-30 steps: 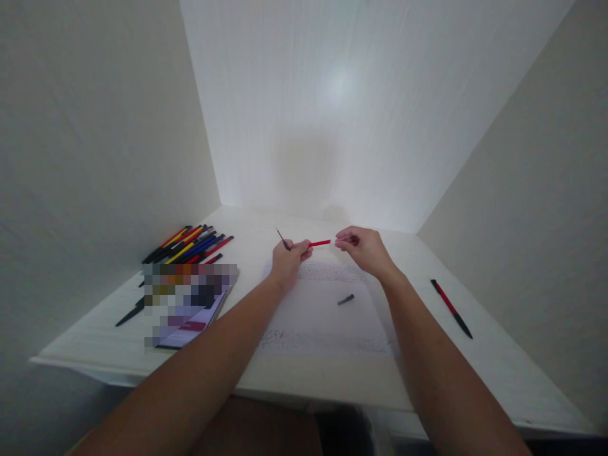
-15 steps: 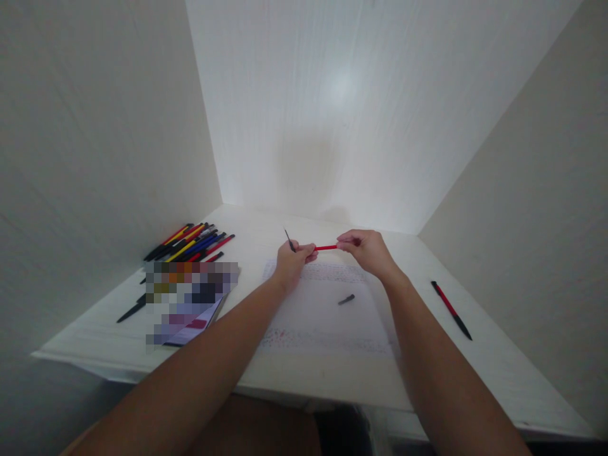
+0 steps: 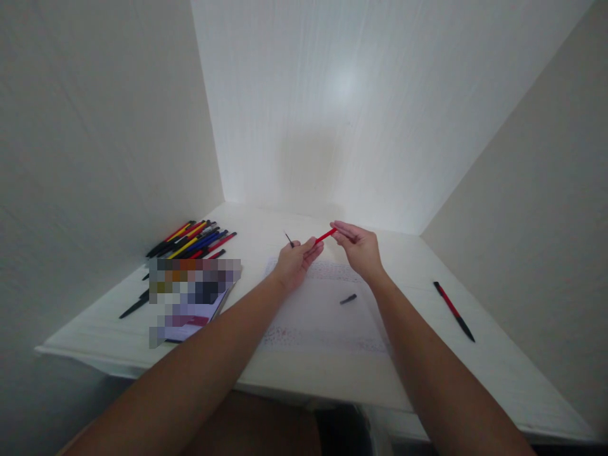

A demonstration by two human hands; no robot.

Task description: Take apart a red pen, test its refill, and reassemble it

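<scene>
Above a white sheet of paper (image 3: 327, 310), both my hands work on a red pen barrel (image 3: 325, 235). My left hand (image 3: 297, 261) is closed round its lower end, and a thin dark tip (image 3: 289, 239) sticks out past the thumb. My right hand (image 3: 358, 248) pinches the barrel's upper end between its fingertips. The barrel slants up to the right. A small dark pen part (image 3: 348, 299) lies on the paper just below my right hand.
A pile of several pens (image 3: 194, 242) in red, yellow, blue and black lies at the far left of the white table (image 3: 498, 361). A blurred booklet (image 3: 190, 294) sits in front of it. A red and black pen (image 3: 453, 310) lies to the right.
The red barrel has tilted from level to slanting up to the right. My right hand has risen slightly and its fingers have stretched out; my left hand has barely moved.
</scene>
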